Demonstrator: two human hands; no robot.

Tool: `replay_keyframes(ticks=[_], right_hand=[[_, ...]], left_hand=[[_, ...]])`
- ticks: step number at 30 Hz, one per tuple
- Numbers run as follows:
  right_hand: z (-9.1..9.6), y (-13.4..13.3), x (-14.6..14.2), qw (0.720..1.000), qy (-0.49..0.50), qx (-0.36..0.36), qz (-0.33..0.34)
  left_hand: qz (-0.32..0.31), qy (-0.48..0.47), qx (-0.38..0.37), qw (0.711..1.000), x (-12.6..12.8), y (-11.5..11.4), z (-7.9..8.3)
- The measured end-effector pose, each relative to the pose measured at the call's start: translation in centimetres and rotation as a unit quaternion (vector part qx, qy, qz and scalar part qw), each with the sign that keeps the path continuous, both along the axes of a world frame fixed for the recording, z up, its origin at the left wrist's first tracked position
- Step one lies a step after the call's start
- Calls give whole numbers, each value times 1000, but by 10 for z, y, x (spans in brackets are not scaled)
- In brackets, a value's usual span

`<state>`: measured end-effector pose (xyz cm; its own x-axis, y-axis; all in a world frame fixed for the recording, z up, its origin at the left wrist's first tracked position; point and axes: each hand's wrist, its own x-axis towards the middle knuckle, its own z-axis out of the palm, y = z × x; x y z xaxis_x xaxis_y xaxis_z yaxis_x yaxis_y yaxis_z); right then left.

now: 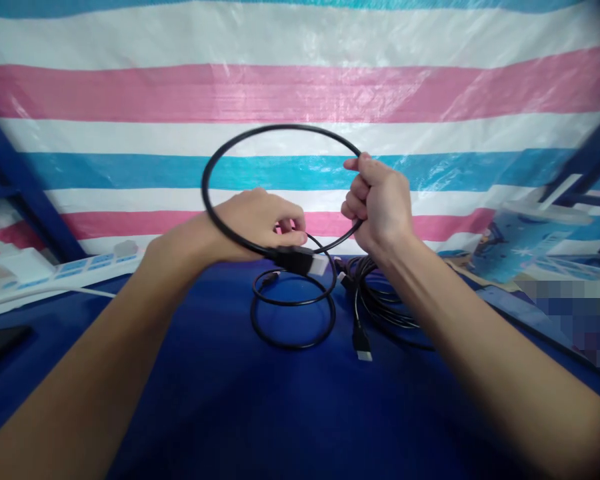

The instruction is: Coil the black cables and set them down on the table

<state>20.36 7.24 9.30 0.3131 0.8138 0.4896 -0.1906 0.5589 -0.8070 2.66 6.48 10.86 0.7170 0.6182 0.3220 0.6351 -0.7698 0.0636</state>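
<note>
A black cable (240,141) arcs in a loop in the air between my two hands. My left hand (260,223) is closed near the cable's plug end (300,260), thumb and fingers pinching it. My right hand (377,200) is a fist gripping the loop's right side. Below, on the blue table cover (230,400), a smaller coil of black cable (293,310) lies flat. A bundle of black cable (380,300) with a plug (363,347) lies to its right.
A striped pink, white and blue tarp (300,87) hangs behind the table. A white power strip (55,270) lies at the left. A blue box (525,243) stands at the right, and blue frame bars (20,187) stand at both sides.
</note>
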Motion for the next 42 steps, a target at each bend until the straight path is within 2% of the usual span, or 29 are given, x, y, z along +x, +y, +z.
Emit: replay_keyframes(ticks=[2, 4, 6, 7, 9, 11, 13, 14, 16, 18, 20, 23, 25, 27, 30, 32, 34, 36, 37, 39, 42], right_hand=[[-1, 1, 3, 1000, -21, -6, 2], [-2, 2, 4, 999, -33, -8, -8], [-4, 4, 4, 999, -23, -3, -32], [-5, 4, 3, 999, -17, -2, -42], [-8, 6, 1, 999, -11, -7, -52], [-8, 7, -1, 999, -11, -22, -47], [-5, 6, 0, 998, -12, -35, -41], [-2, 4, 1, 998, -16, -40, -35], [6, -1, 7, 998, -33, -50, -10], [16, -7, 18, 996, -62, -57, 33], [24, -12, 30, 990, -97, -60, 80], [28, -14, 41, 979, -135, -81, 127], [25, -13, 39, 973, -139, -109, 145], [20, -11, 27, 971, -130, -127, 157], [10, -14, -2, 971, -96, -117, 183], [5, -21, -21, 971, -119, -86, 189], [4, -30, -34, 973, -199, -38, 115], [6, -37, -39, 957, -289, 8, 19], [7, -40, -38, 946, -322, 18, -1], [9, -41, -34, 935, -350, 7, 47], [8, -36, -25, 943, -282, -35, 175]], left_hand=[[29, 0, -58, 998, -8, 3, 1], [107, 2, -68, 992, -20, 9, 1], [177, -29, -7, 984, -32, 16, 1], [187, -55, 50, 980, -36, 18, 1], [138, -94, 176, 970, -35, 16, 1], [29, -109, 274, 955, -22, 5, 2], [-83, -101, 319, 939, -1, -15, 1], [-129, -80, 314, 937, 11, -26, 1], [-141, 3, 272, 952, 30, -46, -1], [-152, 36, 198, 968, 38, -56, -4], [-148, 40, 85, 985, 35, -54, -5], [-75, -5, -72, 995, 20, -35, -6], [-11, -79, -119, 990, 13, -21, -9], [21, -150, -152, 977, 11, -10, -14], [16, -178, -233, 956, 13, 2, -26], [-2, -186, -279, 942, 14, 6, -32], [-20, -217, -302, 928, 14, 8, -36], [-54, -246, -338, 907, 15, 9, -38], [-85, -249, -377, 888, 16, 8, -39], [-162, -234, -481, 829, 18, 8, -41], [-235, -208, -600, 736, 20, 10, -47]])
